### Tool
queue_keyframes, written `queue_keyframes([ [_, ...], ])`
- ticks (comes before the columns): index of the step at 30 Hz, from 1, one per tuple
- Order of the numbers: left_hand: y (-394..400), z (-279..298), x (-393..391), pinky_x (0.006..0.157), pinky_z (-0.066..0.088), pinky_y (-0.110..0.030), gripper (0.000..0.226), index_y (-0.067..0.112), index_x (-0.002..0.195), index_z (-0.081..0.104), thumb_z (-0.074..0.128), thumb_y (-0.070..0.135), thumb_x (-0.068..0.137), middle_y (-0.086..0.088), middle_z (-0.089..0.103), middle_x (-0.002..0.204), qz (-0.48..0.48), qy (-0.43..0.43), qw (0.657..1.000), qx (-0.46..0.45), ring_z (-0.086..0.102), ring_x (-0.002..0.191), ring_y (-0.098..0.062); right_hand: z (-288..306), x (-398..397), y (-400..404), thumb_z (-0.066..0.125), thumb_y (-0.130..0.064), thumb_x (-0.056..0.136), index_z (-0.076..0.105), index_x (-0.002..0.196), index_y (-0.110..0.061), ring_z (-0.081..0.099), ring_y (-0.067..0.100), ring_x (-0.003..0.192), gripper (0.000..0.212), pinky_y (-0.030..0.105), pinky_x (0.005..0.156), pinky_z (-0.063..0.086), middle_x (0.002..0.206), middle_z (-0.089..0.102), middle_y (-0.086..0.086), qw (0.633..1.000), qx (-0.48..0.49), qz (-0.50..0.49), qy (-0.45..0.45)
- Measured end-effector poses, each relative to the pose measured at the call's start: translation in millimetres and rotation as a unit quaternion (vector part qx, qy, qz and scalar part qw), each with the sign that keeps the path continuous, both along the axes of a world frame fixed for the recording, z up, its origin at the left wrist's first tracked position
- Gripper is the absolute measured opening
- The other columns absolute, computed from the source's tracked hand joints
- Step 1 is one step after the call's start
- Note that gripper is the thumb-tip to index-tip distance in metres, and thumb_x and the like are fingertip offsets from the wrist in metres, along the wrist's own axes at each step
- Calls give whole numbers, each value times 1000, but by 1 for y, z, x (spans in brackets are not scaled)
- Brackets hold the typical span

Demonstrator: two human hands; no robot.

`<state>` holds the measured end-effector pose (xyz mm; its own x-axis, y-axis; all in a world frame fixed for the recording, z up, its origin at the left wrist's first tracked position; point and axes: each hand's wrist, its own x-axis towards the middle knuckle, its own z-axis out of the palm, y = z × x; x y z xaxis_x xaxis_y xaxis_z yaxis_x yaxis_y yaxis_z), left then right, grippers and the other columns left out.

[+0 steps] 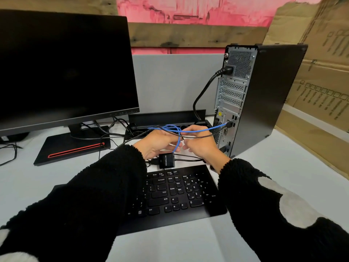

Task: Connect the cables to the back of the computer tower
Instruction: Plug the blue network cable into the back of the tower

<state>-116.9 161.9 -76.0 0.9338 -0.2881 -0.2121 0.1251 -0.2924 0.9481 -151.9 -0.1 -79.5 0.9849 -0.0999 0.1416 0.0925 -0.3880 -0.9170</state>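
Observation:
The black computer tower point(268, 95) stands upright at the right, its perforated back panel facing me. A thick black power cable point(203, 91) is plugged in near its top. A thin blue cable point(213, 128) runs into a port low on the back. In front of the tower my left hand point(156, 142) and my right hand point(200, 144) meet among tangled cables. Both hands pinch a thin black cable point(198, 136) where the blue cable loops across. A small black adapter box point(166, 160) lies just under my left hand.
A dark monitor point(64, 69) on a black stand fills the left. A black keyboard point(175, 193) lies under my forearms. A black cable tray point(168, 118) sits by the grey partition behind. Cardboard boxes point(321, 72) stand at the right.

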Motion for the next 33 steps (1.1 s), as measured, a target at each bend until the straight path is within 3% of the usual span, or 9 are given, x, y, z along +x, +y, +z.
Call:
queue_keyframes([
  [6,18,4,-6,54,26,-27,41,11,104,76,44,36,108,2,48,67,54,-31,996,58,38,53,-11,2,-2,-5,64,6,90,78,92,-11,63,12,71,22,13,54,47,88,72,1,993,24,-113,-36],
  [9,30,8,-10,67,40,-27,34,20,84,79,61,45,99,1,63,72,33,-133,974,179,52,63,-10,3,-9,-7,64,5,89,75,81,-17,61,17,71,25,23,62,49,81,71,1,982,138,-130,-17],
  [13,36,12,-13,80,56,-31,15,34,71,72,76,47,77,14,72,74,52,-253,890,375,67,80,-10,11,-20,-11,74,7,85,73,78,-17,61,19,68,25,22,61,49,86,75,10,966,225,-128,5],
  [16,25,20,-25,80,58,-33,6,32,78,72,69,36,80,17,70,73,74,-393,853,335,67,80,-9,12,-27,-13,81,2,82,76,88,-11,65,15,66,15,18,58,48,88,78,9,967,224,-119,1],
  [19,8,21,-31,99,52,-32,32,27,117,70,72,29,85,14,71,113,-17,-478,837,265,64,107,-8,12,-37,-15,80,10,80,75,91,-2,73,11,68,17,14,59,51,78,78,5,971,229,-74,-7],
  [21,-2,19,-30,106,46,-31,42,27,131,64,68,34,90,12,67,129,-103,-453,841,276,59,121,-9,12,-44,-17,75,15,80,72,92,2,78,12,76,19,18,69,56,81,79,9,973,227,-43,-10],
  [23,-10,15,-29,90,55,-35,26,30,116,70,63,39,93,12,74,99,-147,-417,850,285,67,94,-7,13,-48,-21,75,13,80,71,91,0,78,10,79,18,21,76,56,88,79,12,980,198,-30,-21],
  [26,-12,18,-31,61,44,-30,16,26,104,75,64,37,98,5,50,56,-134,-401,864,272,43,53,-6,11,-54,-30,83,1,81,72,93,-4,73,3,74,17,23,77,54,80,79,3,993,113,-6,-32],
  [33,6,32,-41,50,30,-20,27,25,83,79,58,22,100,8,50,55,-90,-328,912,228,36,47,-9,8,-62,-55,79,7,84,81,88,-14,76,22,82,21,27,81,61,87,80,9,998,10,30,-61],
])
